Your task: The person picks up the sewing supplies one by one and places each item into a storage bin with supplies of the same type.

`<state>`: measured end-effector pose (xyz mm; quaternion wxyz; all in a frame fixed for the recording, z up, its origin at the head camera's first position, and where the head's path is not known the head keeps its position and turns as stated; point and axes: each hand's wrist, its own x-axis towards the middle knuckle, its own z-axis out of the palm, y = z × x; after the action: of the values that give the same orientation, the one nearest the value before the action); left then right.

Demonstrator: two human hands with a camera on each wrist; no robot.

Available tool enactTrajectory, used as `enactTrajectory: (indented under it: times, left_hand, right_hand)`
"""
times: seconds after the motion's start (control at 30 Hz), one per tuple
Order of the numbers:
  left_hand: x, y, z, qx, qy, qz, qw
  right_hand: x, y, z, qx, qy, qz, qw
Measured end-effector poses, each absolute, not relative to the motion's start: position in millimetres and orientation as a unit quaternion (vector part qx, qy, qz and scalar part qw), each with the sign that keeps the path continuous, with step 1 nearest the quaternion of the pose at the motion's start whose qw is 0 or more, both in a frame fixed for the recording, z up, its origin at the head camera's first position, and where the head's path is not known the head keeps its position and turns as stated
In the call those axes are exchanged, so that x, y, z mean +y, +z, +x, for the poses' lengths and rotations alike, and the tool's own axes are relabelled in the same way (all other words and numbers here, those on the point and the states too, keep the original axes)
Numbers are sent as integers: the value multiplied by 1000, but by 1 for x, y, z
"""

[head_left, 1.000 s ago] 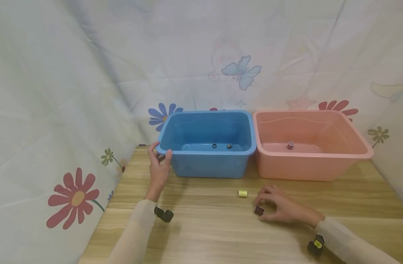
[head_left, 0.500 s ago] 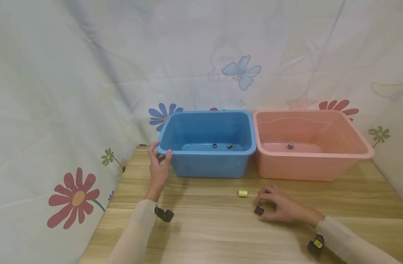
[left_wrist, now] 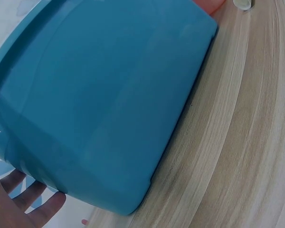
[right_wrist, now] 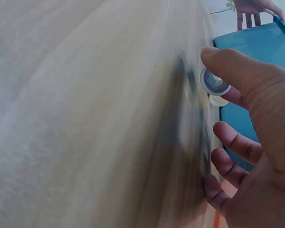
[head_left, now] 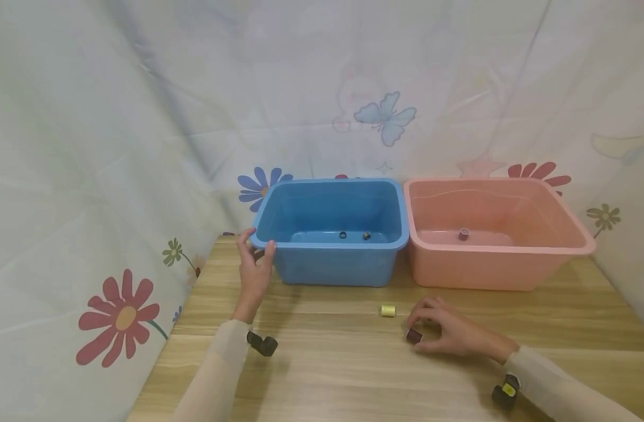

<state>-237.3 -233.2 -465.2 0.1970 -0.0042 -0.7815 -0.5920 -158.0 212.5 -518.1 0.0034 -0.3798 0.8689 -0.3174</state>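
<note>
My right hand [head_left: 451, 329] pinches a dark maroon thread spool [head_left: 414, 336] between thumb and index finger, low over the wooden table. In the right wrist view, the round pale end of this spool [right_wrist: 214, 84] shows beside the thumb, and the other fingers are loosely bent. A yellow thread spool [head_left: 387, 310] lies on its side just left of that hand. At the front left corner of a blue plastic bin [head_left: 332, 264], my left hand [head_left: 255, 275] grips the rim. Several of its fingers [left_wrist: 47, 209] curl against the bin's side wall in the left wrist view.
A pink bin [head_left: 475, 271] stands right up against the blue one, with a mauve spool [head_left: 463, 234] on its floor. Inside the blue bin lie a small dark ring-shaped piece [head_left: 343, 235] and a small brown-black piece [head_left: 366, 235]. A printed curtain [head_left: 301, 88] hangs behind.
</note>
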Motion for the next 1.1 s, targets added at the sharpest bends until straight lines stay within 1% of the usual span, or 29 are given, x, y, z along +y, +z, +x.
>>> enactTrajectory:
  times: [0.27, 0.37, 0.5, 0.7, 0.87, 1.1]
  left_hand:
    - [-233, -461, -234, -778, -602, -10, 180]
    - [-233, -461, -234, -778, -601, -8, 184]
    - [-234, -466, -238, -781, -592, -4, 199]
    - [-233, -465, -238, -782, -589, -3, 202]
    - [-233, -464, -238, -783, -587, -5, 204]
    - [-234, -465, -238, -789, -580, 1, 202]
  right_hand:
    - [214, -509, -159, 865, -328, -380, 10]
    - [215, -503, -159, 863, -334, -379, 8]
    - [216, -490, -159, 866, -322, -382, -15]
    - [219, -469, -162, 868, -288, -400, -66]
    - [222, -450, -164, 870, -281, -400, -71]
    - [224, -421, -168, 855, -280, -429, -81]
